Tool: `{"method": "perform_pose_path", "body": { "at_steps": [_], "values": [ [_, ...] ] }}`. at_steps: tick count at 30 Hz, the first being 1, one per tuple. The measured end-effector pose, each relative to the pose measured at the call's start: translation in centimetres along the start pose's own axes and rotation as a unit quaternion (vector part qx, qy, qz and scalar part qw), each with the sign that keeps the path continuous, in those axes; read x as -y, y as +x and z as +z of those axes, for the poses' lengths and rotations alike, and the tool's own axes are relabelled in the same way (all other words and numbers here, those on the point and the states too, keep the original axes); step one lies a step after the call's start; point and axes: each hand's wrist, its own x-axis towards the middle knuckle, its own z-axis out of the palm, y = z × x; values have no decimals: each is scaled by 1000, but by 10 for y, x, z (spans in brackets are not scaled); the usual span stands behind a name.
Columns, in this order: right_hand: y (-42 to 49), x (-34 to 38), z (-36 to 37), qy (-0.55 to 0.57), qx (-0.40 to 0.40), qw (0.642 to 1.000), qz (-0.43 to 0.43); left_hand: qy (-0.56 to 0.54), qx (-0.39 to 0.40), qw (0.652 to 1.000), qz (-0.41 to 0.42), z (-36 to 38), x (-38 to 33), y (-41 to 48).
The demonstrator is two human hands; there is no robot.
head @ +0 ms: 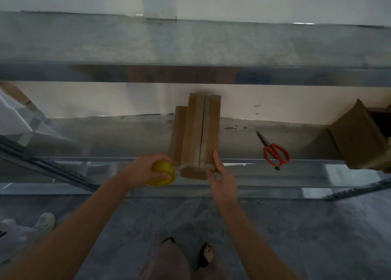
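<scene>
Fingers of left hand (146, 169) clamped round yellow tape roll (161, 174), clear strip (185, 166) running right onto long brown cardboard box (195, 131); right hand (222, 180), fingers straight, touched its near corner; box's length pointed away.

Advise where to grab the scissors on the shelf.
Take the scissors by their orange handle loops, coming from the front edge of the shelf: they lie nearest it, while the shut blades point away toward the wall. The right hand is closer; the left hand grips the tape roll.
</scene>
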Motion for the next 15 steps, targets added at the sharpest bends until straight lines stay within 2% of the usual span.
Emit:
{"method": "perform_pose_path", "body": {
  "at_steps": [3,5,7,10,15],
  "values": [
    [1,2,8,-2,-24,999,43,-38,3,999,-6,-6,7,2],
    [0,6,12,10,-27,998,61,-14,14,1000,12,-9,12,7],
    [0,9,15,24,-33,996,77,41,26,998,49,-12,17,12],
    [-1,11,17,30,-44,995,78,117,39,990,62,-16,20,19],
    [0,20,17,58,-44,993,94,300,-26,951,76,-8,21,21]
  ]
}}
